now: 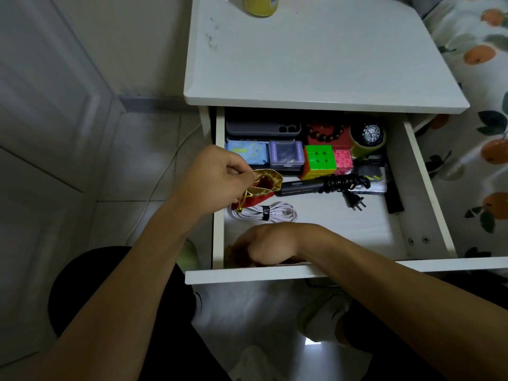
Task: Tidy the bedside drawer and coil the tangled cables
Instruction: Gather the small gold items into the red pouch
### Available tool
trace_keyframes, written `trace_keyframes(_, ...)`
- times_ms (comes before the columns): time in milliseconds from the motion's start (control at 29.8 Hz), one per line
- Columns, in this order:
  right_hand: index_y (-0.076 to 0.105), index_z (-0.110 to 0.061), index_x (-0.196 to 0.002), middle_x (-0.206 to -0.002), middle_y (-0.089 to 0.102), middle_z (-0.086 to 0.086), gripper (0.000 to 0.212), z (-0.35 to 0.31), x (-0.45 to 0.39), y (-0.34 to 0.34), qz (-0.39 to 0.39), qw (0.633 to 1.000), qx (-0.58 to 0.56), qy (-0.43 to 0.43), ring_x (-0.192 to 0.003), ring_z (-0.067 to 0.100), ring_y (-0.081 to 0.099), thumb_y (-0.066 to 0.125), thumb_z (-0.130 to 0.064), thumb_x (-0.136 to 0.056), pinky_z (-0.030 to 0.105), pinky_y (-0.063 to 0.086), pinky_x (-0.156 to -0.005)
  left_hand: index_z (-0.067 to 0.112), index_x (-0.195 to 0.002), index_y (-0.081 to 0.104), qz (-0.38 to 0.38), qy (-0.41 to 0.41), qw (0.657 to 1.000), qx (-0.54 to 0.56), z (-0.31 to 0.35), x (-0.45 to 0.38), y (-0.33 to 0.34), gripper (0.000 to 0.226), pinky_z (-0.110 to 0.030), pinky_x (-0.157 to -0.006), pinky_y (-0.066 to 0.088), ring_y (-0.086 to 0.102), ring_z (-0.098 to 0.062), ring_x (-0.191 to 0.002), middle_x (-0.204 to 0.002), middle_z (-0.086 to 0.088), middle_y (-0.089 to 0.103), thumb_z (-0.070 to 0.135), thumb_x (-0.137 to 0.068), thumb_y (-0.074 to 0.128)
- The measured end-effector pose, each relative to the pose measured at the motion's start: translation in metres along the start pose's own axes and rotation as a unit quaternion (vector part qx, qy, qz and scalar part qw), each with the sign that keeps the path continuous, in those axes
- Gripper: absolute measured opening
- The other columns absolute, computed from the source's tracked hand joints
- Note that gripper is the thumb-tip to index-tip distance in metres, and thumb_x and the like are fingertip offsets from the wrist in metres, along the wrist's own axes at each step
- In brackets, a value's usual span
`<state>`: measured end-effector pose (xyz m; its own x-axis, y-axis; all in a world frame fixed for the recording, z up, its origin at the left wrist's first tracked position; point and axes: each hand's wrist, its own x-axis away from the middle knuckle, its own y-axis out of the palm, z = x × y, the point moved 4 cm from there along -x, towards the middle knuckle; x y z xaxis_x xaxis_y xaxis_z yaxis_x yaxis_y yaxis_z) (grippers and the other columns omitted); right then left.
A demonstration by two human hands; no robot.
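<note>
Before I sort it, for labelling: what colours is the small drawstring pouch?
Red with a gold rim, the small drawstring pouch, in the head view.

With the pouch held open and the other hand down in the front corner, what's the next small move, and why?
Probably lift the right hand up to the pouch and drop in whatever it picks up. The left hand pinches the pouch's gold rim with its mouth open, while the right hand curls over something brownish at the drawer front; what it is cannot be told.

Open drawer (428,188), left hand (217,182) pinching red pouch (261,188) (gold-lined), coiled white cable (277,213)
</note>
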<state>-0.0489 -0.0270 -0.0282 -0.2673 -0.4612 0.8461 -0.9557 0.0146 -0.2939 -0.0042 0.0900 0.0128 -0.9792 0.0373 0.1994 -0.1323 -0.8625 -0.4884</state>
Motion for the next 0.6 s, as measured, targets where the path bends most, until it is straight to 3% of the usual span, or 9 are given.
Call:
trace_keyframes(168, 0.060, -0.001, -0.126, -0.124, 0.062, 0.017, 0.033, -0.002, -0.007, 0.003, 0.025, 0.996, -0.083, 0.007, -0.114, 0.036, 0.061, 0.048, -0.003, -0.095, 0.050, 0.050, -0.098, 0.016, -0.080, 0.077, 0.005, -0.001, 1.000, 0.007, -0.002, 0.003, -0.004, 0.012, -0.043, -0.062, 0.061, 0.069, -0.019, -0.054, -0.062, -0.002, 0.070, 0.016, -0.089, 0.068)
trace_keyframes(235, 0.057, -0.006, -0.131, -0.129, 0.060, 0.013, 0.038, -0.004, -0.008, 0.003, 0.037, 0.994, -0.105, 0.005, -0.116, 0.031, 0.060, 0.049, -0.004, -0.095, 0.046, 0.050, -0.101, 0.017, -0.080, 0.077, 0.005, -0.002, 1.000, 0.011, -0.002, 0.004, -0.006, 0.012, -0.044, -0.062, 0.061, 0.069, -0.019, -0.054, -0.063, -0.002, 0.070, 0.017, -0.089, 0.068)
trace_keyframes(402, 0.062, -0.013, -0.124, -0.125, 0.062, 0.007, 0.033, 0.001, -0.008, -0.001, 0.080, 0.997, -0.017, 0.013, -0.110, 0.021, 0.058, 0.049, -0.017, -0.094, 0.036, 0.049, -0.097, 0.023, -0.078, 0.075, 0.005, 0.009, 1.000, 0.008, -0.004, 0.009, -0.011, 0.014, -0.041, -0.063, 0.062, 0.069, -0.015, -0.054, -0.063, 0.005, 0.071, 0.018, -0.089, 0.068)
trace_keyframes(503, 0.053, -0.016, -0.132, -0.130, 0.055, 0.004, 0.038, -0.004, -0.002, -0.005, 0.153, 0.988, -0.030, -0.016, -0.111, 0.020, 0.053, 0.053, -0.020, -0.094, 0.034, 0.047, -0.096, 0.026, -0.075, 0.073, 0.012, 0.017, 1.000, 0.004, -0.007, 0.009, -0.017, 0.017, -0.032, -0.056, 0.060, 0.068, -0.012, -0.053, -0.064, 0.008, 0.071, 0.017, -0.089, 0.068)
trace_keyframes(603, 0.043, -0.011, -0.139, -0.138, 0.045, 0.010, 0.044, -0.013, -0.004, -0.005, 0.151, 0.987, -0.010, -0.051, -0.115, 0.022, 0.049, 0.050, -0.015, -0.096, 0.031, 0.042, -0.097, 0.027, -0.074, 0.072, 0.017, 0.020, 1.000, 0.011, -0.008, 0.010, -0.018, 0.020, -0.026, -0.053, 0.059, 0.067, -0.011, -0.052, -0.063, 0.010, 0.070, 0.015, -0.089, 0.068)
